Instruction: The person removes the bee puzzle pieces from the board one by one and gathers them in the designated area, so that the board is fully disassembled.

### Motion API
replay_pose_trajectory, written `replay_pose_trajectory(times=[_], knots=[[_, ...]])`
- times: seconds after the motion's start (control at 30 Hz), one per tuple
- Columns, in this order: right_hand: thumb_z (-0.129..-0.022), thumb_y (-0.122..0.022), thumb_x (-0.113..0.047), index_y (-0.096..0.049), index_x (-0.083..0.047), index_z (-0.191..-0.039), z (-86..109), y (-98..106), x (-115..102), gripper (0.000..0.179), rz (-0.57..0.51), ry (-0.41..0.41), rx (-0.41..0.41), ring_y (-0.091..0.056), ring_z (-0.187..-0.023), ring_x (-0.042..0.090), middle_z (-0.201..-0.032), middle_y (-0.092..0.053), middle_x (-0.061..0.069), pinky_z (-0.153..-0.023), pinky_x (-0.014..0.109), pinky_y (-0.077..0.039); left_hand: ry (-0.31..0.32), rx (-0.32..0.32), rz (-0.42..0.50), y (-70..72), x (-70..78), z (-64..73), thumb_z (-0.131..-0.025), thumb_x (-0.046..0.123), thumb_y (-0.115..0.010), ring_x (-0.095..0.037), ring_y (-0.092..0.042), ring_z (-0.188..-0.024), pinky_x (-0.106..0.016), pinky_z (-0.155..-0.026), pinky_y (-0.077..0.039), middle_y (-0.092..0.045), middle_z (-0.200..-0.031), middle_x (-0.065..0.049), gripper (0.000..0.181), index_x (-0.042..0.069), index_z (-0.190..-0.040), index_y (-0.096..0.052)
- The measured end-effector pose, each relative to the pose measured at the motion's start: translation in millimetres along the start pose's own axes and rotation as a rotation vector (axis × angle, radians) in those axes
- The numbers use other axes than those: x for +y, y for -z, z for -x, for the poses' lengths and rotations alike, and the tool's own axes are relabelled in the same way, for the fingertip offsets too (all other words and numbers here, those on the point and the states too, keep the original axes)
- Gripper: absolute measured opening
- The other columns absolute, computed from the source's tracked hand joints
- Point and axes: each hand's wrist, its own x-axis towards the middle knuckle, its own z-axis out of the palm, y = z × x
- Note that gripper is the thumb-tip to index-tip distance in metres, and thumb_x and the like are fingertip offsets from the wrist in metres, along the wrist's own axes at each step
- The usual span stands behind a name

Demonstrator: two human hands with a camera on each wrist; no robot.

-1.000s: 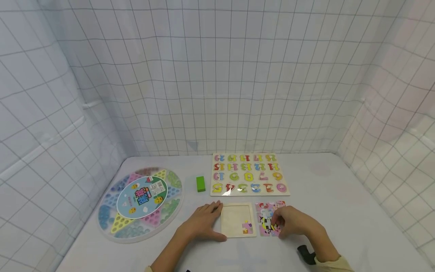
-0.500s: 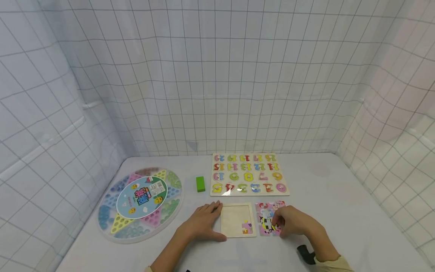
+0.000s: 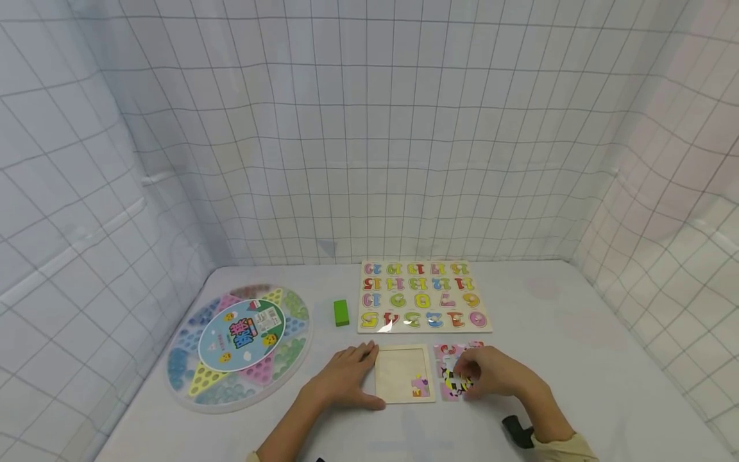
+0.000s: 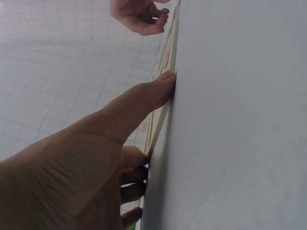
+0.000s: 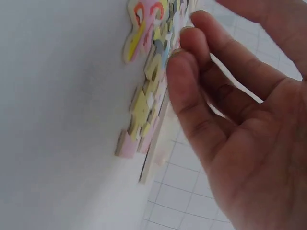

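Observation:
My left hand (image 3: 346, 378) rests at the left side of a square wooden puzzle tray (image 3: 395, 375), fingers by its far corner and thumb at its near corner. In the left wrist view the thumb (image 4: 148, 96) lies against the tray edge (image 4: 154, 132). A pink and purple jigsaw piece (image 3: 421, 385) sits in the tray's near right corner. To the right, several colourful jigsaw pieces (image 3: 450, 380) lie together on the table. My right hand (image 3: 499, 372) is over them with bent fingers, and the right wrist view shows its fingertips close to the pieces (image 5: 143, 112), holding nothing visible.
Behind the tray lies a wooden number board (image 3: 424, 292). A green block (image 3: 341, 312) is left of it. Farther left is a large round Chinese checkers set (image 3: 242, 346). Grid-patterned curtains (image 3: 369, 141) enclose the white table (image 3: 577, 359).
My right hand has shifted slightly left over the loose jigsaw pieces, with thumb and fingertips moving along. The left hand and the tray stay where they were.

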Motion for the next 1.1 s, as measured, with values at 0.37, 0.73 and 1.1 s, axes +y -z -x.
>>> replay_pose_trajectory(times=[0.37, 0.73, 1.1], knots=[[-0.068, -0.086, -0.016, -0.071, -0.013, -0.096, -17.5, -12, -16, 0.032, -0.055, 0.108, -0.019, -0.052, -0.076, 0.012, -0.082, -0.06, -0.001, -0.061, 0.02, -0.044, -0.012, 0.004, -0.016, -2.9, -2.9, -2.6, -0.072, 0.068, -0.071, -0.034, -0.033, -0.145, -0.053, -0.117, -0.029, -0.033, -0.159, -0.011, 0.109, 0.007, -0.152, -0.031], [-0.07, -0.087, -0.017, -0.071, -0.015, -0.095, -44.2, -33, -37, 0.03, -0.05, 0.141, -0.056, -0.055, -0.077, 0.01, -0.084, -0.062, -0.006, -0.066, 0.02, -0.048, 0.004, -0.011, -0.011, -5.9, -3.1, -2.9, -0.072, 0.071, -0.069, -0.033, -0.032, -0.145, -0.053, -0.117, -0.03, -0.032, -0.159, -0.009, 0.109, 0.009, -0.153, -0.031], [-0.069, -0.087, -0.017, -0.07, -0.016, -0.087, -47.3, -34, -41, 0.025, 0.01, 0.12, -0.044, -0.053, -0.073, 0.008, -0.079, -0.061, -0.007, -0.063, 0.021, -0.047, 0.01, -0.008, -0.008, -5.6, -3.7, -4.4, -0.072, 0.071, -0.069, -0.034, -0.033, -0.145, -0.053, -0.118, -0.03, -0.032, -0.159, -0.009, 0.109, 0.009, -0.153, -0.031]])
